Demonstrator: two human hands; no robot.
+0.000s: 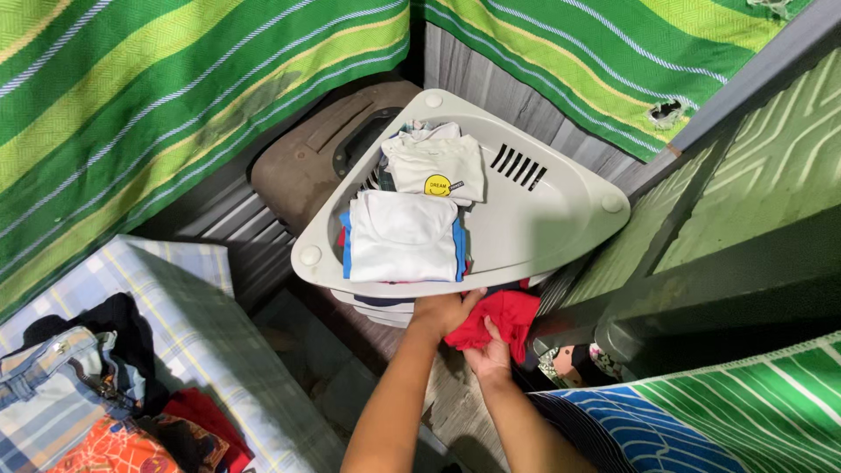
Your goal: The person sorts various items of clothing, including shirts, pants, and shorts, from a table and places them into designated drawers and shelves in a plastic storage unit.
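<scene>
The corner shelf (pixel 561 219) is smooth, pale grey plastic with a dull sheen and moulded vent slots. On it lie folded white cotton-like tops (pixel 403 235), soft and matt. The red garment (pixel 504 317) under the left hand (pixel 447 311) and right hand (pixel 489 355) is matt knit cloth. The green striped hangings (pixel 158 96) are coarse woven fabric, one torn. The brown case (pixel 302 171) looks like scuffed hard plastic. The wall (pixel 517 101) is ribbed metal sheet.
</scene>
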